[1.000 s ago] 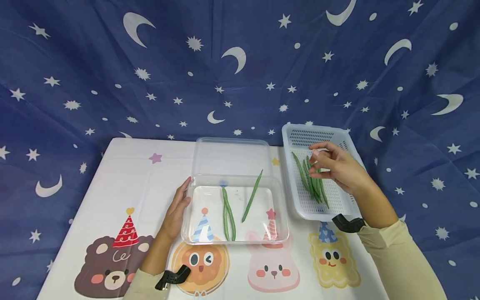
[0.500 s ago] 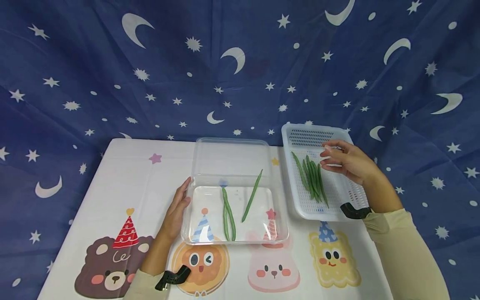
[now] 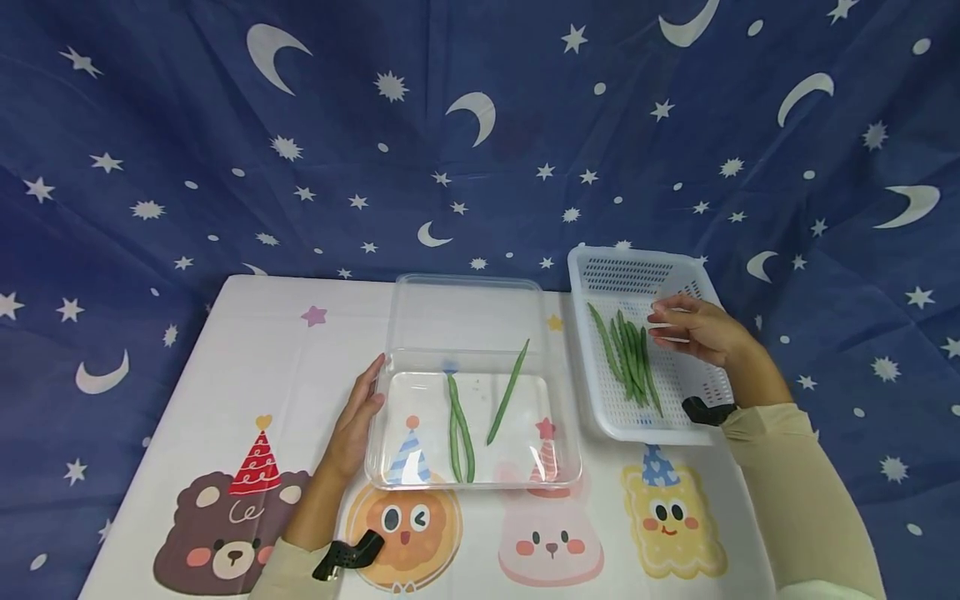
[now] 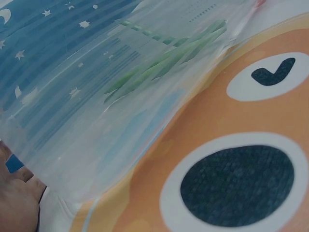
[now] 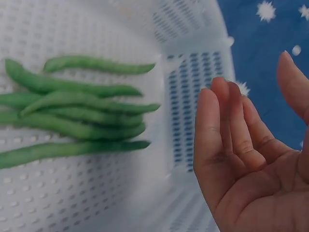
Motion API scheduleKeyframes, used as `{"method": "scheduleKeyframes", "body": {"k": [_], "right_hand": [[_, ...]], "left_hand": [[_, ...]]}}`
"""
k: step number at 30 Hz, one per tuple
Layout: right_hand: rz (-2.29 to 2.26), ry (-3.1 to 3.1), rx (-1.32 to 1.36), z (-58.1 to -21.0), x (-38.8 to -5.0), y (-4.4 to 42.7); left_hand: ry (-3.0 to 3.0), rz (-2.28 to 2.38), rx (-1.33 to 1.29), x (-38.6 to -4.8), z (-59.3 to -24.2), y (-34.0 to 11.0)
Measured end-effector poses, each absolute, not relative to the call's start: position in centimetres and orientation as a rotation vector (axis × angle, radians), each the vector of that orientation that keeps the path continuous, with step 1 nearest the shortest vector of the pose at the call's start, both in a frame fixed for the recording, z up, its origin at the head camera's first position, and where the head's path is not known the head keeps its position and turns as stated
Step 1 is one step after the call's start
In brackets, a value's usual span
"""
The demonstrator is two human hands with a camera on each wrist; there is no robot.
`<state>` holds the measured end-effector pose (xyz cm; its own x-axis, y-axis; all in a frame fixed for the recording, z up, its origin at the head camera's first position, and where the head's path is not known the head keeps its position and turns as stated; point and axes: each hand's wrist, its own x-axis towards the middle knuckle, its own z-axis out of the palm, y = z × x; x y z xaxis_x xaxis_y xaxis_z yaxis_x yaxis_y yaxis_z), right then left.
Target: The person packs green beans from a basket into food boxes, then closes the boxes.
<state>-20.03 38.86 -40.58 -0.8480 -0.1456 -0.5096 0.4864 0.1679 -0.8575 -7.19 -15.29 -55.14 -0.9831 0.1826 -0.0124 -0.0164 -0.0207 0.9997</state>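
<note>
The right hand [image 3: 701, 333] is hovering with loose fingers inside the right part of the white basket [image 3: 652, 436], holding nothing, and the green beans [image 3: 634, 360] are lying to its left, slightly nearer. The left hand [image 3: 351, 433] is resting, relaxed, against the clear box's [image 3: 525, 485] left wall; three other beans [image 3: 508, 392] are lying inside.

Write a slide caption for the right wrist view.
A bare right hand, holding nothing, hovers near slender green bean pods lying in a white perforated plastic basket.
</note>
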Motion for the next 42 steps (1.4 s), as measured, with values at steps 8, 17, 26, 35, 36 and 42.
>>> {"method": "scheduleKeyframes", "body": {"k": [8,17,26,35,36,42], "right_hand": [[-1.611,2.016,0.437,-43.3,-21.1,40.4],[-1.441,2.116,0.531,-45.5,-22.2,40.7],[-1.368,2.122,0.627,-47.0,-22.8,40.4],[-1.293,2.057,0.543,-47.3,-22.9,39.4],[-1.276,2.052,0.529,-47.3,-22.9,39.4],[-1.259,2.031,0.482,-47.4,-22.7,39.5]], "left_hand": [[2.095,2.138,0.177,-7.1,-55.4,-15.3],[2.109,2.139,0.183,-7.3,-55.2,-15.3],[2.108,2.139,0.181,-7.3,-55.4,-15.4],[2.127,2.125,0.175,-7.4,-55.3,-15.5],[2.129,2.123,0.173,-7.4,-55.3,-15.5],[2.125,2.13,0.181,-7.3,-55.4,-15.4]]}}
